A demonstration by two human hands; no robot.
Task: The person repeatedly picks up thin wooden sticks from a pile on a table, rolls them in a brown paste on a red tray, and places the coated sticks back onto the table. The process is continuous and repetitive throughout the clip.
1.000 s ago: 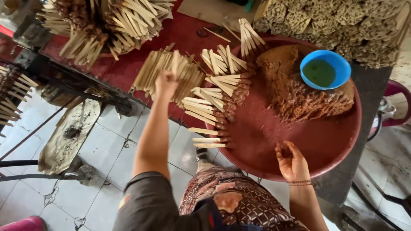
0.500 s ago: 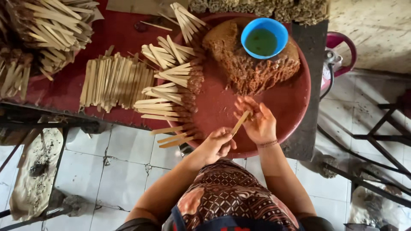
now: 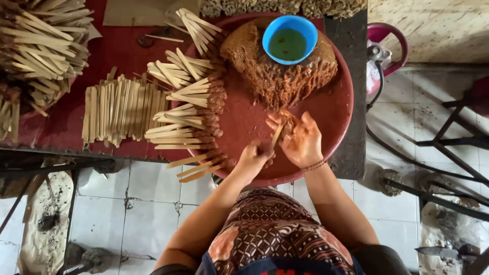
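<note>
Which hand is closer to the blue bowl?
The right hand. It sits on the red tray just below the brown mound that carries the blue bowl. The left hand is lower and further left, near the tray's front edge, pinching a flat stick.

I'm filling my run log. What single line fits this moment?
left hand: holds stick | right hand: presses paste on stick | tray: paste mound, bowl

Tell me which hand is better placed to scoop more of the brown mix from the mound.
Right. The right hand lies on the red tray just below the brown mound, while the left hand grips the flat stick by its lower end.
</note>
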